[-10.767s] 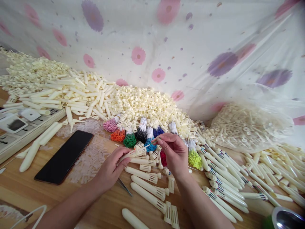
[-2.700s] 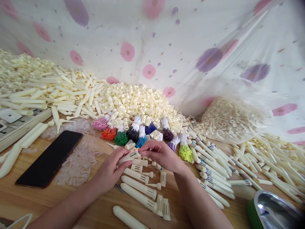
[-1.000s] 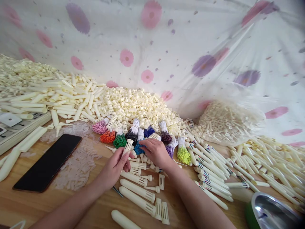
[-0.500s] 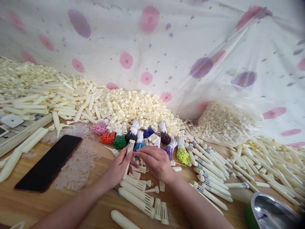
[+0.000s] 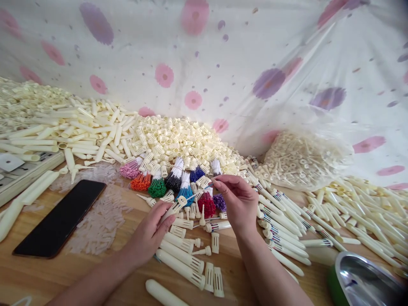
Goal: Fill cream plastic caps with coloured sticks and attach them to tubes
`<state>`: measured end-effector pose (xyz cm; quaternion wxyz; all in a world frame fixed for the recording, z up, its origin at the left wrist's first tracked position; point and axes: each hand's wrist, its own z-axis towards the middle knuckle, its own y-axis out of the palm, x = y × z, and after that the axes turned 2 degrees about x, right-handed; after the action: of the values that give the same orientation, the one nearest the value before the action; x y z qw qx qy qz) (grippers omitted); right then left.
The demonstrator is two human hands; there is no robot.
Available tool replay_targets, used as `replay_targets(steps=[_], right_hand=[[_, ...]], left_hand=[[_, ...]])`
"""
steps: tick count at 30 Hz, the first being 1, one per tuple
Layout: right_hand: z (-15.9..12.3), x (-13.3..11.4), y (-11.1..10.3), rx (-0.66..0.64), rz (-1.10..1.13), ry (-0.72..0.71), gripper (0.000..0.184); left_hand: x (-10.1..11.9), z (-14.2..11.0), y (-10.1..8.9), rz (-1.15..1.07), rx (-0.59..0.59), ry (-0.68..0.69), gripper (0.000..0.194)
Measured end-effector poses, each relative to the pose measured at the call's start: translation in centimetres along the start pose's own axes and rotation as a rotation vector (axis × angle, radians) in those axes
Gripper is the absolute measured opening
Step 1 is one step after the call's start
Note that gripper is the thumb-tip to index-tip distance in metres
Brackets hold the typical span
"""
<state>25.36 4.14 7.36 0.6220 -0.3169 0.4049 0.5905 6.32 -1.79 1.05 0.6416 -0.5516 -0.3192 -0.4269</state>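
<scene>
My left hand [image 5: 152, 233] is closed round a cream slotted pen barrel [image 5: 174, 208], tilted up to the right. My right hand [image 5: 235, 199] pinches a thin blue-tipped refill [image 5: 200, 192] by its upper end, its lower tip at the barrel's open end. Just behind the hands lie bundles of coloured refills: red [image 5: 207, 205], blue [image 5: 182, 191], black [image 5: 174, 177], green [image 5: 157, 187], orange [image 5: 140, 182] and pink [image 5: 128, 170]. Under my hands, loose cream barrels [image 5: 179, 265] lie on the wooden table [image 5: 79, 276].
A black phone [image 5: 59, 219] lies at left on the table beside clear small parts [image 5: 100, 221]. Heaps of cream caps [image 5: 178, 138] and tubes [image 5: 79, 127] fill the back. Assembled pens [image 5: 287, 221] lie at right, by a clear bag of parts [image 5: 302, 159]. A metal bowl [image 5: 366, 282] sits bottom right.
My right hand has lifted off the table from by the bundles with a blue refill pinched. The left hand has tilted its barrel toward it. The red bundle now shows.
</scene>
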Motion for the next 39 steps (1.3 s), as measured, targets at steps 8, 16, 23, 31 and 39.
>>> replay_targets(steps=[8,16,23,31,39], right_hand=[[-0.5,0.5,0.8,-0.05,-0.03,0.014,0.005],[-2.6,1.9,2.4,-0.21,0.052,0.152,0.004],[-3.2,2.6,3.0,-0.247,-0.077,0.172,0.011],[-2.8,2.2,2.5,-0.314,0.047,0.336,0.01],[-1.8,-0.3,1.2,-0.482,-0.113,0.184,0.008]], left_hand=[[0.2,-0.1,-0.1,-0.016,-0.007,0.001,0.02],[0.2,0.1,-0.3,-0.001,-0.023,0.039,0.019],[-0.3,0.1,-0.3,0.023,0.024,0.04,0.018],[-0.2,0.2,-0.6,0.037,0.015,0.068,0.019],[-0.7,0.0,-1.0,-0.022,0.003,0.108,0.024]])
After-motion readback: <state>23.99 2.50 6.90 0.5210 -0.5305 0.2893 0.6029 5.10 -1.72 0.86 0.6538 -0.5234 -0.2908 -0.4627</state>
